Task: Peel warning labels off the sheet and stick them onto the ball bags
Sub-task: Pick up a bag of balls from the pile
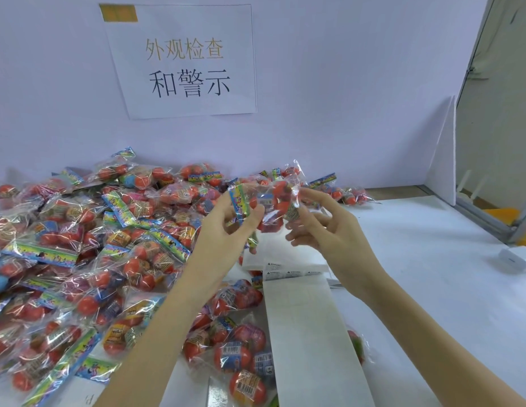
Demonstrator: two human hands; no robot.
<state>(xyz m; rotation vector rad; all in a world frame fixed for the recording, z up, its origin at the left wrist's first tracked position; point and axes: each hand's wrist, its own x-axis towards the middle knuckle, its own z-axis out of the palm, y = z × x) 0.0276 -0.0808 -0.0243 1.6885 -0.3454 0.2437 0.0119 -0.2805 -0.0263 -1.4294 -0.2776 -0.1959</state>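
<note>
Aloft, both hands (226, 227) pinch ball bag (270, 204) — header left, long axis horizontal.

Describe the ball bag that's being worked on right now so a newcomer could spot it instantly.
Start at the paper sign on the back wall and drop straight down to the two raised hands. The bag is held between the left hand and right hand. Unlike every bag in the pile, it is lifted off the table.

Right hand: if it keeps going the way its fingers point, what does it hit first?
The right hand points up-left, fingers already on the held ball bag. Past that, probably the left hand or the bag pile; depth is unclear.
</note>
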